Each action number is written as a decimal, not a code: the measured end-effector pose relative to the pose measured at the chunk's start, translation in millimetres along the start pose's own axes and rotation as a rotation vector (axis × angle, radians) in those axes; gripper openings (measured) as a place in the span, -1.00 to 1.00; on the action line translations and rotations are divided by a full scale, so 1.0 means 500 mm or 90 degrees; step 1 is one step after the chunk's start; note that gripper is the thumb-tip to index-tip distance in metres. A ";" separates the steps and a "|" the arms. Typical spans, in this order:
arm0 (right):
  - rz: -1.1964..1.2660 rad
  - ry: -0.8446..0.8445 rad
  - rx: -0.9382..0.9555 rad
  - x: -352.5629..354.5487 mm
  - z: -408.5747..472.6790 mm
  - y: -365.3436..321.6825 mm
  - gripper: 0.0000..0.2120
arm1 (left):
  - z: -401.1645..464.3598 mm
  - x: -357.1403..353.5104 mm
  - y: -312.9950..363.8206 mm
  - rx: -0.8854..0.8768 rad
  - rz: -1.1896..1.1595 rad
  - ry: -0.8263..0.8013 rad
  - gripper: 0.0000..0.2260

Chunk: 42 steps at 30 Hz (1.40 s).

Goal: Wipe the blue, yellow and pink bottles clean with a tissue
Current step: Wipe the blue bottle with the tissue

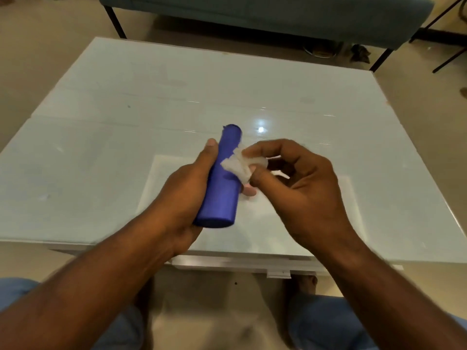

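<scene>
My left hand (185,193) grips a blue bottle (222,180) around its lower half and holds it tilted above the table, its cap end pointing away from me. A crumpled white tissue (240,165) is pinched in the fingers of my right hand (298,183) and pressed against the bottle's right side near the middle. No yellow or pink bottle is in view.
A low white glass-topped table (126,152) fills the middle of the view, its near edge just in front of my knees. A teal sofa (265,13) on dark legs stands beyond the far edge. Beige floor lies on both sides.
</scene>
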State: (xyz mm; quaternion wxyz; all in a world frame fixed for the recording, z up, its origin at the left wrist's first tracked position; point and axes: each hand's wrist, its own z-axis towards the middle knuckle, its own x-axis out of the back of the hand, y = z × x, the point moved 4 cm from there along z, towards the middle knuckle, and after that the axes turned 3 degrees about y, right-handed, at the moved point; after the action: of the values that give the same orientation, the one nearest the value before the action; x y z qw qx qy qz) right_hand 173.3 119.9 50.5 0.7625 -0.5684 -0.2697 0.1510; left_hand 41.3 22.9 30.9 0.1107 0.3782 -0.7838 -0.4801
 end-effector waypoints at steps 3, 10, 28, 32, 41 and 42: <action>0.015 -0.094 0.011 -0.026 -0.015 -0.003 -0.85 | 0.006 0.017 0.006 0.030 -0.110 0.038 -0.66; -0.008 0.088 0.010 0.014 0.011 0.003 -0.82 | -0.014 -0.011 0.000 -0.035 0.110 -0.061 -0.63; -0.008 0.008 0.076 -0.014 -0.013 -0.010 -0.88 | 0.007 0.011 0.003 -0.091 0.148 0.031 -0.59; -0.023 -0.089 0.081 -0.034 -0.025 -0.016 -0.76 | 0.019 0.030 0.007 -0.077 0.077 0.084 -0.61; 0.010 0.035 0.031 0.014 0.003 0.008 -0.80 | 0.011 -0.002 -0.009 -0.084 0.181 -0.011 -0.61; 0.012 0.012 0.035 0.007 -0.003 0.009 -0.80 | 0.013 0.003 -0.006 -0.083 0.167 0.003 -0.60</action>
State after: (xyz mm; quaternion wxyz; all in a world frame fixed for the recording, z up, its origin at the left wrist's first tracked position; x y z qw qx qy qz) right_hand 177.2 122.0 46.9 0.7790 -0.5510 -0.2528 0.1601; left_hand 38.3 25.6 24.6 0.1984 0.2658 -0.7933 -0.5106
